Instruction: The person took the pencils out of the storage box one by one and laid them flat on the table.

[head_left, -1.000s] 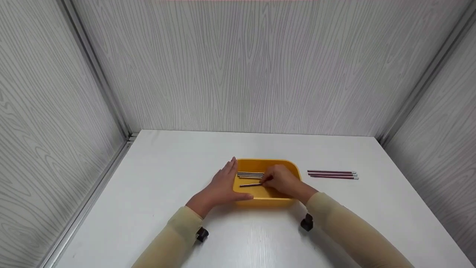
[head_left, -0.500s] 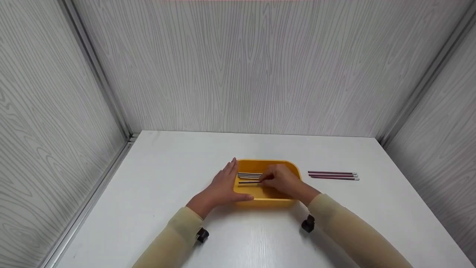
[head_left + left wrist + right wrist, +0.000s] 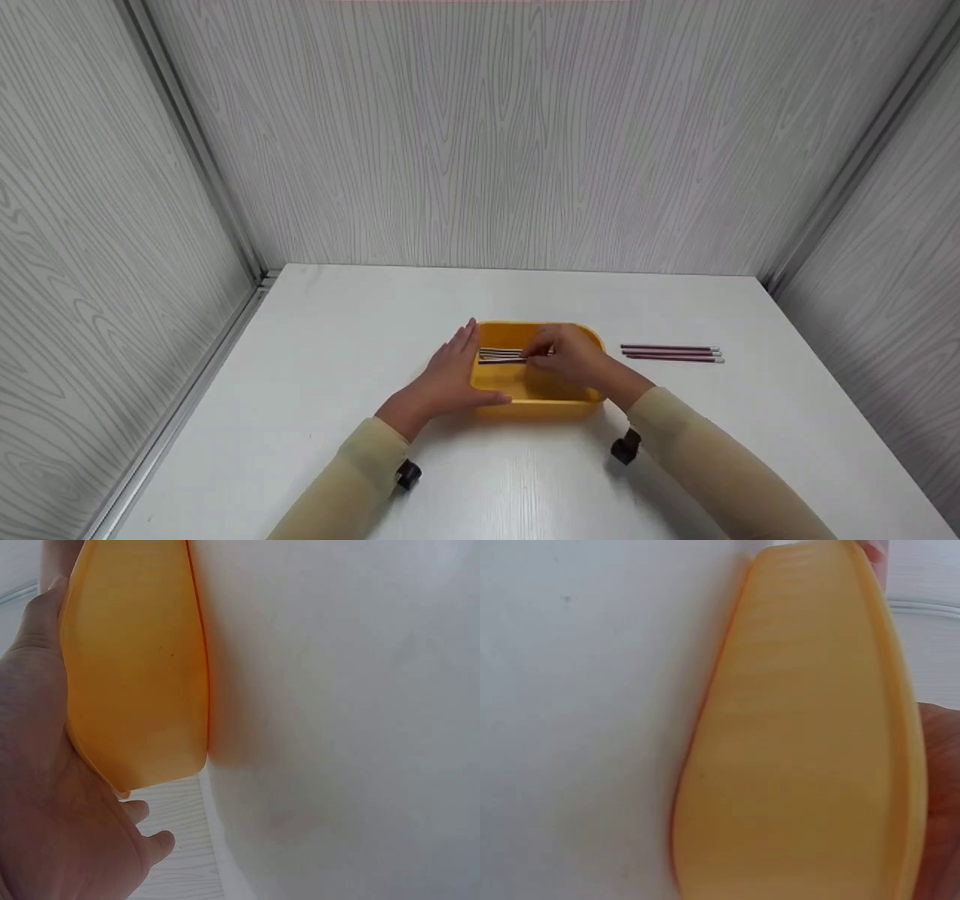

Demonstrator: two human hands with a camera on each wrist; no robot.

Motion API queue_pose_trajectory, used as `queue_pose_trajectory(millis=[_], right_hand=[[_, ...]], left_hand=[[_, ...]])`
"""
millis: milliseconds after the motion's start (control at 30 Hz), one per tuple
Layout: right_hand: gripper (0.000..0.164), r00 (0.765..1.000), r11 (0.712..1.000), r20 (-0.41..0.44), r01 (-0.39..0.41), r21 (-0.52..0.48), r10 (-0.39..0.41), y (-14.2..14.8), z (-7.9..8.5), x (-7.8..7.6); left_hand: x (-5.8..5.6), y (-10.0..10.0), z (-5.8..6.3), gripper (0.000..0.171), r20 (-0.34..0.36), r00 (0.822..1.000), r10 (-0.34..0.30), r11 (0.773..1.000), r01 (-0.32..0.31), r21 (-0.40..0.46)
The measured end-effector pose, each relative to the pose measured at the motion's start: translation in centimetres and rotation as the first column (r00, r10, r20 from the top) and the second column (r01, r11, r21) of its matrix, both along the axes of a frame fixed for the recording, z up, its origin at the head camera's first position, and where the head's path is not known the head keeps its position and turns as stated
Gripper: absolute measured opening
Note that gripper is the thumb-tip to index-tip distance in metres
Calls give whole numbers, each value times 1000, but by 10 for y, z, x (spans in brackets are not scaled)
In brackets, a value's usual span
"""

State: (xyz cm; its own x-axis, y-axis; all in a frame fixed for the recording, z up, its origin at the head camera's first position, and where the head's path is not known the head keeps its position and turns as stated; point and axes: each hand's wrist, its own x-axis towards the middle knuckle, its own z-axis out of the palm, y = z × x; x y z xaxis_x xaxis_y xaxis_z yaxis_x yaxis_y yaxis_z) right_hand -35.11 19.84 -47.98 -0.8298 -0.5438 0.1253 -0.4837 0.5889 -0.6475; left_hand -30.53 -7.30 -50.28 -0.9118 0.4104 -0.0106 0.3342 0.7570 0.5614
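Note:
A yellow plastic bin [image 3: 551, 409] sits on the white table, with several dark-and-light pencils [image 3: 500, 352] lying side by side inside, towards its back. My left hand [image 3: 446, 375] rests against the bin's left end, fingers straight and pointing away, thumb along the front rim. In the left wrist view that hand [image 3: 56, 742] lies along the rim of the bin [image 3: 139, 667]. Down inside the bin, my right hand [image 3: 574, 355] pinches the nearest pencil [image 3: 499, 361] of the row. The pencils' right ends are hidden behind that hand. The right wrist view shows mostly the bin's outer wall [image 3: 802, 727].
To the right of the bin, several purplish-red pencils [image 3: 671, 353] with white ends lie parallel on the table [image 3: 360, 315]. Grey wood-grain panels [image 3: 480, 135] enclose the back and both sides.
My right hand has moved the pinched pencil towards the back of the bin, up beside the row, and shifted slightly backward itself. My left hand has stayed in place.

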Motion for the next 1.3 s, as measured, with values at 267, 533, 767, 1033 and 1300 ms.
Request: queue_pose_trajectory(millis=[267, 533, 767, 1033, 1300], right_hand=[[10, 999, 998, -10, -49, -46, 49, 11, 12, 0], [16, 997, 997, 16, -72, -27, 72, 30, 23, 1], [16, 998, 998, 15, -60, 2, 60, 52, 34, 3], [12, 998, 998, 4, -57, 8, 56, 77, 43, 7], [17, 1000, 1000, 13, -4, 28, 3, 106, 46, 8]], left_hand=[[1, 1, 2, 140, 7, 1000, 8, 1000, -8, 2], [1, 0, 0, 141, 0, 1000, 4, 1000, -4, 4], [0, 1, 1, 142, 2, 1000, 2, 1000, -2, -5], [-1, 1, 1, 141, 1, 1000, 16, 1000, -16, -22], [0, 1, 1, 144, 13, 1000, 26, 1000, -26, -11]])
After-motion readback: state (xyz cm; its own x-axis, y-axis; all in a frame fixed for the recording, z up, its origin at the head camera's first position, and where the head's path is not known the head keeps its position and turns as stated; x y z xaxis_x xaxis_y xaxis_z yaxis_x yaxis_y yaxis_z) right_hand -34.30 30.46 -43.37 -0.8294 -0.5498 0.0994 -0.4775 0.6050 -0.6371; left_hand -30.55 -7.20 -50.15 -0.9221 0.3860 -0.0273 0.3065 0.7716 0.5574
